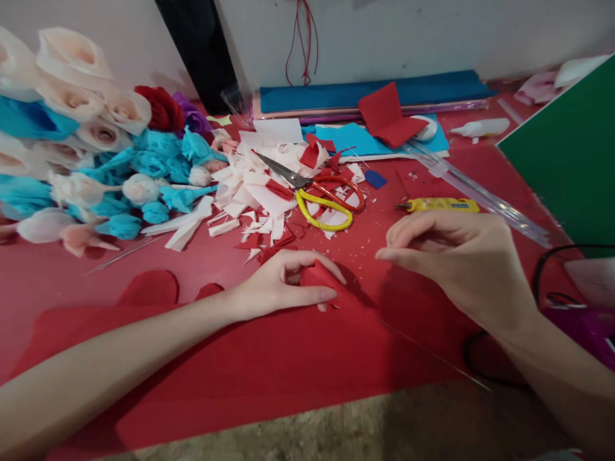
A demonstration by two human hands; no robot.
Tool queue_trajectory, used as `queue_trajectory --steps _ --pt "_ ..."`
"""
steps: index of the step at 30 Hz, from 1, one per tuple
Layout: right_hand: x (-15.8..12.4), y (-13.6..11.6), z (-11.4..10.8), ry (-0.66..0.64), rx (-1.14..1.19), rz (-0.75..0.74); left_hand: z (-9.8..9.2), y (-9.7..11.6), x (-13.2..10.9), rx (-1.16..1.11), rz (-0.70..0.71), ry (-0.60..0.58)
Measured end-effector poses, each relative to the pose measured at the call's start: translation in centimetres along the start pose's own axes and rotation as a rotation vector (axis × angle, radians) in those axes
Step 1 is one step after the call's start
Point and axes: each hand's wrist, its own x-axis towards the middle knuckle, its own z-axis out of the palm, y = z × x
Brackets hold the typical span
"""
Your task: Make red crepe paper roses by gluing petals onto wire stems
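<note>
My left hand (288, 285) is closed around a folded piece of red crepe paper (319, 278), thumb and fingers on either side of it. From near that piece a thin wire (435, 352) runs down to the right; the hand hides where it begins. To the right my right hand (451, 250) hovers over the table with thumb and fingertips brought together. Whatever may be between them is too small to make out. Under both forearms a large red crepe paper sheet (240, 371) lies along the front edge, with a rounded red petal (151, 288) behind it.
Scissors (314, 189) lie on white and red paper scraps (259, 192). A yellow-handled tool (437, 205), probably a glue gun or cutter, sits behind my right hand. Paper flowers (106, 134) crowd the left. A glue bottle (485, 128) and green board (571, 153) are at right.
</note>
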Motion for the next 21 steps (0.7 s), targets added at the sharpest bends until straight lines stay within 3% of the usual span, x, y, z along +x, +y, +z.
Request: queue_trajectory --steps 9,15,21 --pt "0.20 -0.36 0.02 -0.016 -0.101 -0.031 0.01 0.05 0.00 -0.002 0.000 0.006" --pt "0.54 0.03 0.12 -0.069 -0.029 0.100 0.01 -0.08 0.06 -0.009 -0.006 0.006" --pt "0.28 0.59 0.08 -0.009 0.105 0.091 0.03 -0.08 0.05 0.009 -0.003 0.012"
